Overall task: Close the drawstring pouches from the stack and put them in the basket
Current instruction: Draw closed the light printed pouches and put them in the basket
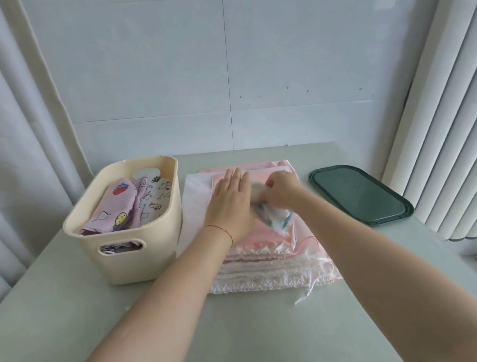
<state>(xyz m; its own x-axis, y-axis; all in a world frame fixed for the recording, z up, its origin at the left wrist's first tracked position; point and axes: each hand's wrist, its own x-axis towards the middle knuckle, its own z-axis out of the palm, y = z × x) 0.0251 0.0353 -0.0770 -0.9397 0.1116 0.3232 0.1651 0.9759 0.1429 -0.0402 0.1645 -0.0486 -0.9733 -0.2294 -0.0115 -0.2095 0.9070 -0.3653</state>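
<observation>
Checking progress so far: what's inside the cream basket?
The basket holds printed fabric pouches: a lilac one with fruit prints and a white one with small animal prints. More fabric shows through the front handle slot; anything beneath is covered.

There is just one camera, worn on the person's head. It looks forward and down over the table (pixel 259 351), close above both arms. The wall (pixel 241 54) is at twelve o'clock, with the basket (pixel 136 255) at ten o'clock.
</observation>
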